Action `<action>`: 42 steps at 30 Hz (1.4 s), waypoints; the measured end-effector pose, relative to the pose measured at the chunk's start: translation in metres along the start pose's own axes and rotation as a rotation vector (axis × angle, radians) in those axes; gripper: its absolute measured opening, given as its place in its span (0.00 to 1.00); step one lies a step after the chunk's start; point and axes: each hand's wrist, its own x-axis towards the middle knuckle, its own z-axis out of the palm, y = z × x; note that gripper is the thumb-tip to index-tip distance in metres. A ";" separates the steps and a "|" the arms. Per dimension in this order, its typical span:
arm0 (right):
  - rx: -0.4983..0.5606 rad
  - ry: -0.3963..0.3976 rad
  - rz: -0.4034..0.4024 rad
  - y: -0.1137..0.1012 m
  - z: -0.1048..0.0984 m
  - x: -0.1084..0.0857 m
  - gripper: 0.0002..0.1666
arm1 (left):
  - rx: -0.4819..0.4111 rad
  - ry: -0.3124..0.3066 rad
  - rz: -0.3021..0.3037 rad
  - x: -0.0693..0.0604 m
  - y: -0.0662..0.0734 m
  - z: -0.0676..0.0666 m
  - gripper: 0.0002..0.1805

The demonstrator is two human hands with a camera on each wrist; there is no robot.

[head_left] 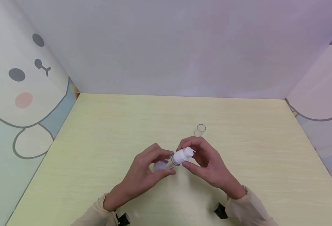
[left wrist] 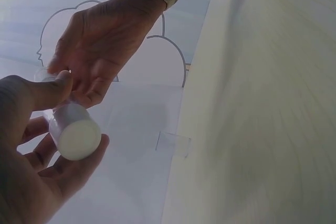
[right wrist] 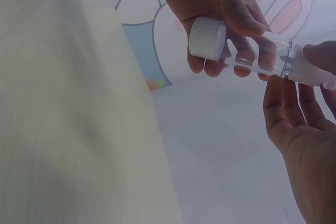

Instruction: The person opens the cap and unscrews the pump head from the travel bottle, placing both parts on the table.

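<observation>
A small clear pump bottle point(right wrist: 274, 51) with a white base point(right wrist: 206, 39) is held tilted above the table. My left hand point(head_left: 146, 166) grips its clear body, thumb on one side and fingers on the other. At the bottle's other end is a white pump top point(head_left: 180, 157), which my right hand point(head_left: 208, 164) pinches between thumb and fingers. The pump top sits at the bottle's neck; I cannot tell how tightly. Just beyond the right hand a clear cap point(head_left: 199, 133) stands on the table, also seen as a transparent cylinder in the left wrist view.
The pale wooden table point(head_left: 120, 119) reaches back to a plain light wall point(head_left: 166, 50). Side panels with cartoon figures point(head_left: 36, 94) flank it. Black wrist devices point(head_left: 220, 211) show at both sleeves.
</observation>
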 end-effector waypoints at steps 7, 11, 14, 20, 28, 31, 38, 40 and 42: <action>0.009 -0.049 -0.058 0.001 -0.001 0.001 0.29 | -0.018 -0.001 -0.014 0.000 0.000 -0.001 0.24; -0.019 -0.054 -0.010 -0.001 -0.002 0.000 0.35 | -0.014 -0.003 -0.046 0.000 0.001 0.000 0.25; -0.034 -0.024 0.057 -0.002 -0.001 -0.001 0.39 | -0.016 -0.013 -0.089 0.000 0.002 0.000 0.25; 0.005 0.100 0.137 -0.001 0.003 -0.001 0.31 | -0.011 -0.019 -0.108 0.000 0.001 0.000 0.26; 0.009 0.116 0.097 -0.001 0.002 0.000 0.25 | 0.000 -0.014 -0.086 0.000 0.001 -0.001 0.25; 0.026 0.086 0.045 0.000 0.000 0.000 0.25 | -0.004 -0.014 -0.091 0.000 0.002 -0.002 0.24; 0.087 0.031 -0.042 0.002 -0.002 0.000 0.23 | -0.018 -0.016 -0.101 0.001 0.003 -0.003 0.24; 0.102 0.022 -0.057 0.002 -0.002 0.001 0.23 | -0.022 -0.017 -0.105 0.001 0.003 -0.003 0.24; 0.111 0.013 -0.068 0.003 -0.003 0.001 0.23 | -0.024 -0.018 -0.106 0.000 0.003 -0.003 0.24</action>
